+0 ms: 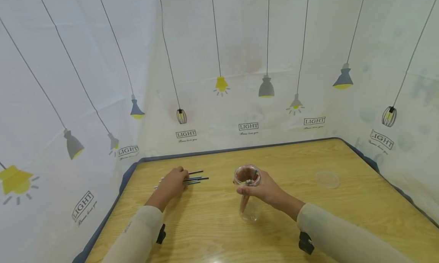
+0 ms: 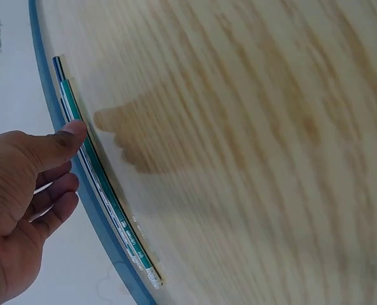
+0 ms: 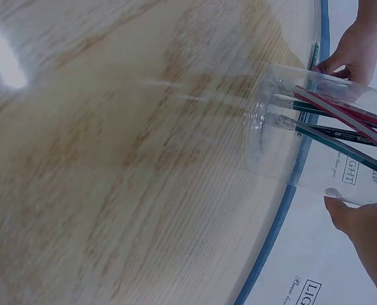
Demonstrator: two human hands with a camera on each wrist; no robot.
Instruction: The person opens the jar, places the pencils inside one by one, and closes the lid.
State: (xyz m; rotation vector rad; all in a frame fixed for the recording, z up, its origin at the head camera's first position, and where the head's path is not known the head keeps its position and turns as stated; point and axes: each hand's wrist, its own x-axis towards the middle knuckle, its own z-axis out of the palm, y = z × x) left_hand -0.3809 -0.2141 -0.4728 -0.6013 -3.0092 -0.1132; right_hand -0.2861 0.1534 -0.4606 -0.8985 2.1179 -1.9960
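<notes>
Sleeves (image 1: 346, 236), two, pale cream, foremost in the head view; a black device (image 1: 306, 243) at the right wrist, another at the left. Right hand (image 1: 265, 187): curled round a clear jar (image 1: 252, 209), mouth uppermost, at mid-counter (image 1: 205, 232). Left hand (image 1: 174, 181): fingers bent down over a loose bundle of pencils (image 1: 200, 178), dark and blue, left of the jar. Clear lid (image 1: 327, 179), round, lying flat to the right, well apart from the jar. Behind: white sheeting (image 1: 223, 110) printed with hanging lamps and the word LIGHT.

Left wrist view: left hand, nearly closed, thumb tip on the bundle, fingers curled at its far side in a pinch; green and dark barrels lie side by side.

Right wrist view: right hand, thumb against the jar wall; inside, several slanting writing sticks (image 3: 341, 149), green, red, grey and black, ends at the jar's base.
</notes>
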